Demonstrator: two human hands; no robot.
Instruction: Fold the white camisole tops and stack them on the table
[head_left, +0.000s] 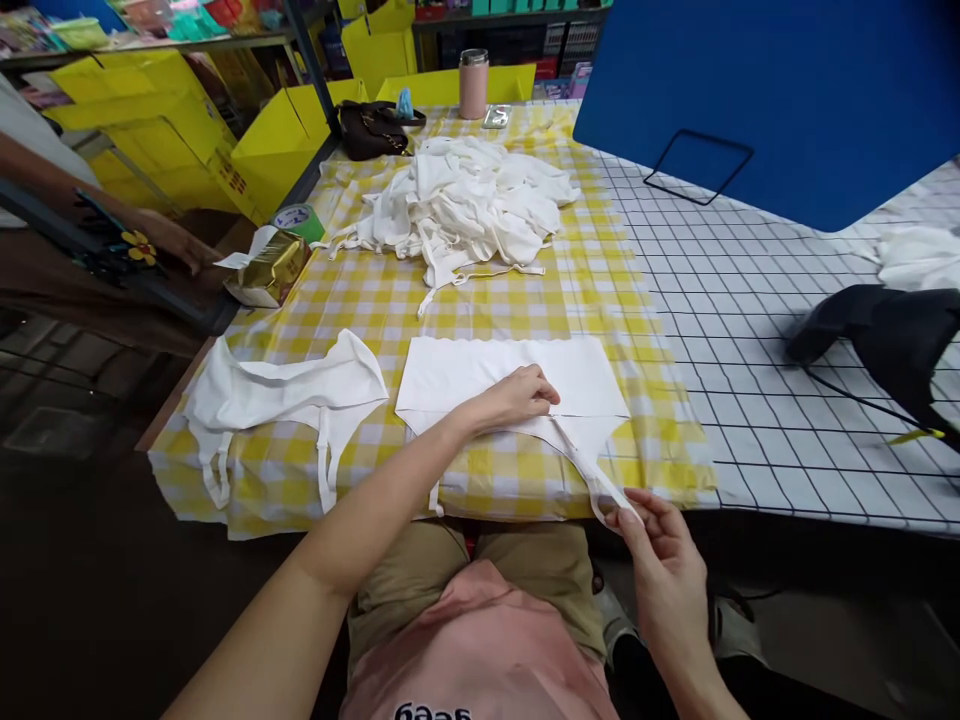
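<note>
A table (750, 330) under a yellow checked cloth (480, 300) and a white grid cloth (750, 400). On it lie a flat white garment (510, 385), another beside it (285, 395), a white pile (457, 205), a brown bag (371, 128), a pink cup (473, 84), a gold box (271, 268).

— What sort of place was it?
— A shop's packing room: beyond the fingers (541, 392), a heap of white garments (457, 205) covered the worktop (480, 300), with yellow cartons (277, 140) and stocked shelves (150, 25) behind.
</note>
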